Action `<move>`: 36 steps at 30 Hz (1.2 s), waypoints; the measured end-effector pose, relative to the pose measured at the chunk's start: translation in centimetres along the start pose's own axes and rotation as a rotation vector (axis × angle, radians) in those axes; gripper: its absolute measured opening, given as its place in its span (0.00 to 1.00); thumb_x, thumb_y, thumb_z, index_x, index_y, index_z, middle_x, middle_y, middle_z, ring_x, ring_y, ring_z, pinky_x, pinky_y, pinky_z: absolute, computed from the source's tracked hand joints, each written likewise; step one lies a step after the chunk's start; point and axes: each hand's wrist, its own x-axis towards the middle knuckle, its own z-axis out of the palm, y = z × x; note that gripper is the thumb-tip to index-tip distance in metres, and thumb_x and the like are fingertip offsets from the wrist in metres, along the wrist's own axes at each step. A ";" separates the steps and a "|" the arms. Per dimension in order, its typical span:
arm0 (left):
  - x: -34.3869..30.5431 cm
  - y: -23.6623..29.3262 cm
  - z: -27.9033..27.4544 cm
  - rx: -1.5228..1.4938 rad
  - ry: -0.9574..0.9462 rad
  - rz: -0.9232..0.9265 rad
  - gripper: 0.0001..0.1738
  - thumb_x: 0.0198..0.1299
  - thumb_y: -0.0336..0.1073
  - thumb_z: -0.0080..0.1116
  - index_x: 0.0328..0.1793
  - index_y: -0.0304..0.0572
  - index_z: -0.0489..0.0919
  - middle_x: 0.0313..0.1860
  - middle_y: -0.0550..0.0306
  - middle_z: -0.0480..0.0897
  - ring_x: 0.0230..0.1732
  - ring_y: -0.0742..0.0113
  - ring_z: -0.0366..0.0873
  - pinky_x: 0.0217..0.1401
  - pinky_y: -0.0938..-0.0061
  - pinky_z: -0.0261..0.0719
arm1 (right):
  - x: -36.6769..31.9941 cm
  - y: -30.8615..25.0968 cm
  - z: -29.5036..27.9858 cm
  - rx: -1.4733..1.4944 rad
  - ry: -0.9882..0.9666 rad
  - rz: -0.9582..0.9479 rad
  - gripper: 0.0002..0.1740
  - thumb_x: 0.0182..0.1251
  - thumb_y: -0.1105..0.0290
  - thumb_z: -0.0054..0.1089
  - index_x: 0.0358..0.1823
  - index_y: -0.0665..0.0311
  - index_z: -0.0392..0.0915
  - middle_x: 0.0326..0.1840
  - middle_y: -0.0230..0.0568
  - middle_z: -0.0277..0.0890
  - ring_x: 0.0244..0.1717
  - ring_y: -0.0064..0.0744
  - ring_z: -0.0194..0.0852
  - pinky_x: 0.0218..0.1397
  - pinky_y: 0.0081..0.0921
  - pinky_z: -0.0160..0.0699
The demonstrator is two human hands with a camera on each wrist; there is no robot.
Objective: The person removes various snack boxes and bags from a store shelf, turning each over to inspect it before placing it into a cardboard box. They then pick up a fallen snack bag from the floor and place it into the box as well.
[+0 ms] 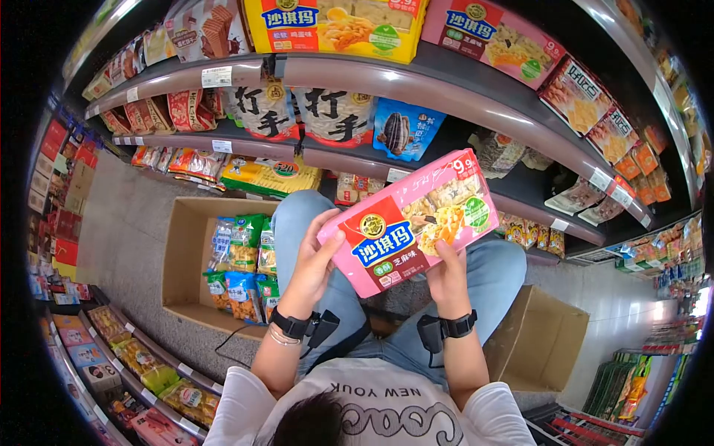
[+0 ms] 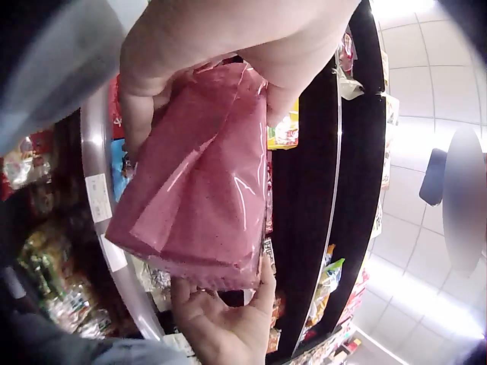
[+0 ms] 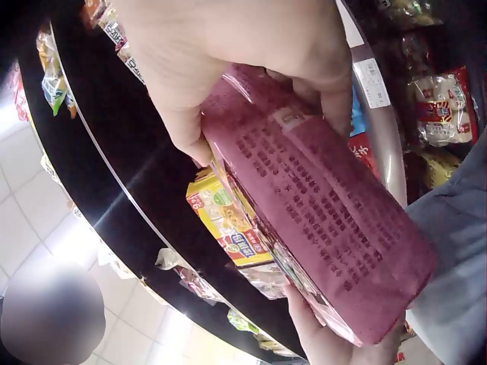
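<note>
A pink sachima pack (image 1: 394, 256), printed with a red and blue label and a picture of the snack, is held tilted above the person's lap. The left hand (image 1: 316, 256) grips its left end, thumb on the front. At the lower right edge, the right hand (image 1: 448, 275) grips it, also with the thumb over the front. A folded, glossy end of the pack (image 2: 198, 175) faces the left wrist view. Dark rows of print cover the side of the pack (image 3: 319, 201) in the right wrist view.
An open cardboard box (image 1: 178, 271) with several snack bags (image 1: 242, 286) stands left of the legs. Another cardboard box (image 1: 547, 338) is at the right. Ahead, curved shelf edges (image 1: 446, 111) carry sachima packs, including a yellow one (image 1: 338, 30). More shelves (image 1: 141, 357) stand lower left.
</note>
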 end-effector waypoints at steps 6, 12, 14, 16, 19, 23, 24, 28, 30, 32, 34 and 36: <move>0.4 -0.5 0.1 0.043 0.008 0.004 0.28 0.61 0.34 0.60 0.66 0.40 0.64 0.59 0.55 0.73 0.58 0.69 0.73 0.59 0.76 0.72 | -0.4 -0.5 -0.1 -0.002 0.049 -0.013 0.35 0.60 0.74 0.58 0.68 0.66 0.53 0.64 0.44 0.65 0.64 0.38 0.66 0.64 0.36 0.69; 0.3 -0.7 2.3 1.121 -0.087 0.606 0.45 0.48 0.39 0.71 0.72 0.43 0.60 0.72 0.45 0.61 0.72 0.55 0.58 0.72 0.63 0.57 | 0.2 -0.1 1.1 -0.170 0.184 -0.214 0.39 0.50 0.85 0.66 0.64 0.65 0.56 0.61 0.43 0.65 0.62 0.35 0.67 0.63 0.33 0.70; -0.1 -1.2 4.8 1.083 -0.296 0.572 0.55 0.36 0.45 0.77 0.73 0.44 0.60 0.73 0.37 0.56 0.75 0.45 0.49 0.74 0.55 0.49 | -0.1 0.0 2.2 -0.253 0.094 -0.279 0.43 0.49 0.85 0.67 0.66 0.65 0.54 0.61 0.43 0.64 0.63 0.33 0.64 0.64 0.32 0.68; -0.2 -1.6 6.8 1.106 -0.262 0.613 0.63 0.31 0.47 0.80 0.74 0.40 0.55 0.71 0.38 0.58 0.74 0.45 0.51 0.73 0.53 0.50 | -0.8 -0.2 3.3 -0.302 -0.017 -0.293 0.42 0.52 0.84 0.66 0.67 0.65 0.53 0.61 0.43 0.64 0.64 0.33 0.63 0.65 0.32 0.67; 1.1 -1.8 7.2 0.757 -0.234 0.493 0.63 0.32 0.39 0.80 0.73 0.33 0.51 0.68 0.42 0.63 0.67 0.52 0.63 0.68 0.59 0.62 | -1.4 0.1 1.6 -0.415 -0.199 -0.204 0.29 0.64 0.74 0.57 0.66 0.68 0.60 0.66 0.44 0.60 0.67 0.34 0.60 0.67 0.33 0.63; 2.5 -2.8 5.0 0.264 -0.056 0.302 0.40 0.47 0.27 0.71 0.65 0.35 0.62 0.58 0.52 0.73 0.58 0.67 0.73 0.61 0.69 0.72 | -2.2 -0.3 1.2 -0.651 -0.319 -0.189 0.23 0.67 0.67 0.55 0.62 0.66 0.69 0.68 0.44 0.62 0.68 0.34 0.59 0.68 0.32 0.61; 2.7 -2.9 4.6 0.143 -0.020 0.253 0.38 0.48 0.27 0.69 0.65 0.35 0.62 0.58 0.53 0.74 0.58 0.66 0.73 0.61 0.69 0.72 | -2.2 -0.1 1.0 -0.680 -0.323 -0.166 0.22 0.67 0.67 0.55 0.61 0.66 0.70 0.67 0.44 0.64 0.68 0.34 0.60 0.68 0.31 0.61; 3.4 -3.4 2.2 -0.159 -0.022 0.088 0.29 0.55 0.29 0.62 0.63 0.36 0.65 0.58 0.52 0.74 0.57 0.64 0.74 0.62 0.67 0.71 | -0.8 -1.1 -0.2 -1.017 -0.217 -0.379 0.20 0.64 0.69 0.57 0.58 0.63 0.73 0.61 0.47 0.71 0.64 0.38 0.65 0.68 0.32 0.59; 3.5 -3.5 1.1 -0.213 -0.034 0.082 0.27 0.58 0.34 0.59 0.63 0.37 0.66 0.59 0.52 0.74 0.59 0.62 0.73 0.64 0.66 0.69 | -0.3 -0.6 -2.0 -1.088 -0.123 -0.368 0.24 0.62 0.68 0.60 0.60 0.63 0.72 0.61 0.48 0.70 0.65 0.42 0.65 0.67 0.34 0.59; 3.4 -3.4 0.9 -0.277 -0.033 0.073 0.28 0.59 0.39 0.57 0.63 0.37 0.66 0.60 0.53 0.73 0.60 0.61 0.71 0.65 0.64 0.67 | -0.1 0.4 -3.8 -0.998 -0.044 -0.285 0.26 0.61 0.67 0.62 0.60 0.64 0.70 0.62 0.48 0.69 0.65 0.43 0.64 0.67 0.35 0.59; 3.0 -2.8 1.4 -0.353 -0.017 0.062 0.29 0.60 0.43 0.56 0.64 0.38 0.65 0.61 0.53 0.73 0.62 0.61 0.70 0.67 0.63 0.65 | -0.1 0.3 -4.0 -0.802 -0.084 -0.141 0.31 0.60 0.68 0.65 0.63 0.69 0.65 0.61 0.46 0.69 0.63 0.36 0.66 0.65 0.32 0.63; 3.0 -3.0 1.4 -0.314 -0.011 0.080 0.30 0.60 0.45 0.55 0.65 0.39 0.65 0.62 0.54 0.72 0.63 0.60 0.68 0.68 0.62 0.63 | -0.7 0.1 -3.4 -0.520 -0.091 -0.017 0.32 0.60 0.69 0.65 0.64 0.72 0.63 0.60 0.44 0.68 0.61 0.32 0.66 0.64 0.29 0.65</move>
